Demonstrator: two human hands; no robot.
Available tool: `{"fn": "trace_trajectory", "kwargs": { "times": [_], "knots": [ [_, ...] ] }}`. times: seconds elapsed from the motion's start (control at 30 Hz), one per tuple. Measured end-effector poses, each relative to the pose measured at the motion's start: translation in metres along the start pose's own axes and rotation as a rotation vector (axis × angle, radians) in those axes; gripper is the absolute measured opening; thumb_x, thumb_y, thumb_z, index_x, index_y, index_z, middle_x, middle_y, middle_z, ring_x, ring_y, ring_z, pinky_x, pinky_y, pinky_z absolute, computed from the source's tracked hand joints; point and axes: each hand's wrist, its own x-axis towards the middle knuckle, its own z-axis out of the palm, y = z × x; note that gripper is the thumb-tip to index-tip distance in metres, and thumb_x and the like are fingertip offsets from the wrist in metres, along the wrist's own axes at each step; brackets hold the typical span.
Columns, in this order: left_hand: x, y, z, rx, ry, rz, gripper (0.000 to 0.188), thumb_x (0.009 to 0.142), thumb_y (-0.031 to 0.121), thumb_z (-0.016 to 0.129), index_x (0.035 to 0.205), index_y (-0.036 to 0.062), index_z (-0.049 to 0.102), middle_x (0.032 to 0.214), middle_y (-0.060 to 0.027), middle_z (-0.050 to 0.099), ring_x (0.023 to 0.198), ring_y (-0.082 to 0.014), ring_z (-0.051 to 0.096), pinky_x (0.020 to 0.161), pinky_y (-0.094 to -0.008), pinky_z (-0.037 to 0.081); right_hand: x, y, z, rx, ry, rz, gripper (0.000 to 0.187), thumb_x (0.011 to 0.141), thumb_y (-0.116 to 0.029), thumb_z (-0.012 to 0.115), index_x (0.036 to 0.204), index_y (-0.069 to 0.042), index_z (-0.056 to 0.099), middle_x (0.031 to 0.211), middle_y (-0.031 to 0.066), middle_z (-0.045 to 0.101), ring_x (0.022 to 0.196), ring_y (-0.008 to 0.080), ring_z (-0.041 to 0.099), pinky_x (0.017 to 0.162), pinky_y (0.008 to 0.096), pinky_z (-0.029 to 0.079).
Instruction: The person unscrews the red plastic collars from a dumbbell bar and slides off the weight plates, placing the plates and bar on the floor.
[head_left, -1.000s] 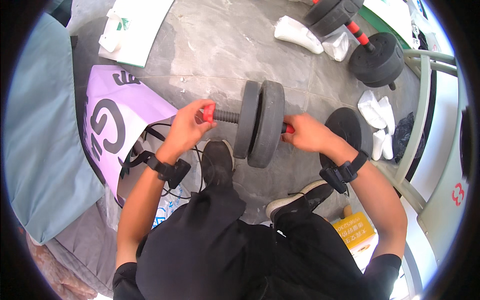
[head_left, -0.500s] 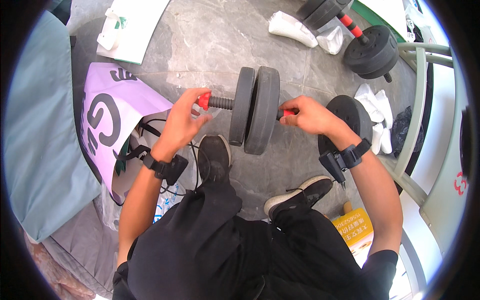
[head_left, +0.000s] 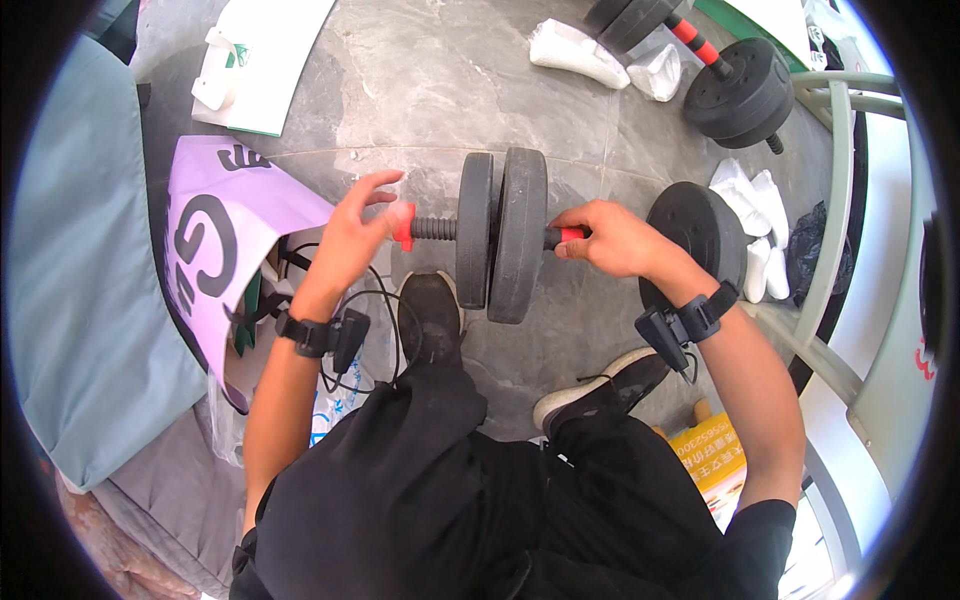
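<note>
Shoes [head_left: 431, 318] are resting below; beyond, a dumbbell [head_left: 520, 240] is spanning between the right hand [head_left: 617, 238], clamped on its red grip [head_left: 571, 235], and the left hand [head_left: 348, 238], fingers apart, thumb at its red nut [head_left: 404, 236]; farther, a second dumbbell [head_left: 738, 92] is lying.

Floor [head_left: 390, 110]: grey marbled tile, thin seams. Directly on it, far right: dumbbell with red-and-black grip [head_left: 738, 88], 2 white bundles [head_left: 577, 57] just beside; nearer, round black weight plate [head_left: 700, 232], cluster of white pieces [head_left: 742, 200], crumpled black plastic bag [head_left: 806, 255]. Far left, white panel with green edge [head_left: 282, 70]; nearest, 2 black pale-soled shoes [head_left: 430, 315].
</note>
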Motion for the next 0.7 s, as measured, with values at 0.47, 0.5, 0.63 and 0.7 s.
{"fn": "trace_trajectory", "kwargs": {
  "times": [0.47,0.5,0.63,0.7],
  "knots": [
    [0.021,-0.019,-0.011,-0.116,-0.412,-0.281,0.024,0.097,0.026,0.059,0.098,0.0018,0.062,0.08,-0.0059,0.063,0.065,-0.0143,0.06,0.061,-0.0273,0.05,0.002,0.003,0.001,0.028,-0.048,0.004,0.036,0.085,-0.025,0.071,0.111,-0.001,0.069,0.091,0.0199,0.069,0.087,0.0329,0.066,0.078,0.0397,0.05],
    [0.025,-0.022,-0.013,-0.02,-0.448,-0.35,0.031,0.099,0.033,0.054,0.095,0.0025,0.062,0.075,-0.0052,0.061,0.06,-0.0147,0.058,0.057,-0.0276,0.048,0.003,0.0,0.001,0.029,-0.048,0.001,0.036,0.085,-0.025,0.071,0.111,-0.001,0.069,0.091,0.0199,0.069,0.087,0.0329,0.066,0.078,0.0397,0.05],
    [0.022,-0.02,-0.013,0.123,-0.393,-0.584,0.043,0.101,0.043,0.048,0.106,0.0024,0.062,0.084,-0.0075,0.064,0.074,-0.0166,0.063,0.064,-0.0271,0.05,0.003,0.006,0.001,0.025,-0.055,-0.006,0.036,0.085,-0.025,0.071,0.111,-0.001,0.069,0.091,0.0194,0.069,0.086,0.0325,0.066,0.078,0.0397,0.05],
    [0.003,-0.025,-0.005,0.065,-0.226,-0.359,0.043,0.1,0.042,0.05,0.114,0.0026,0.06,0.094,-0.0083,0.064,0.086,-0.0173,0.064,0.072,-0.028,0.051,0.004,0.01,0.004,0.041,-0.034,-0.024,0.036,0.085,-0.025,0.071,0.111,-0.001,0.069,0.09,0.0191,0.069,0.086,0.0323,0.065,0.078,0.0395,0.05]
  ]
}}
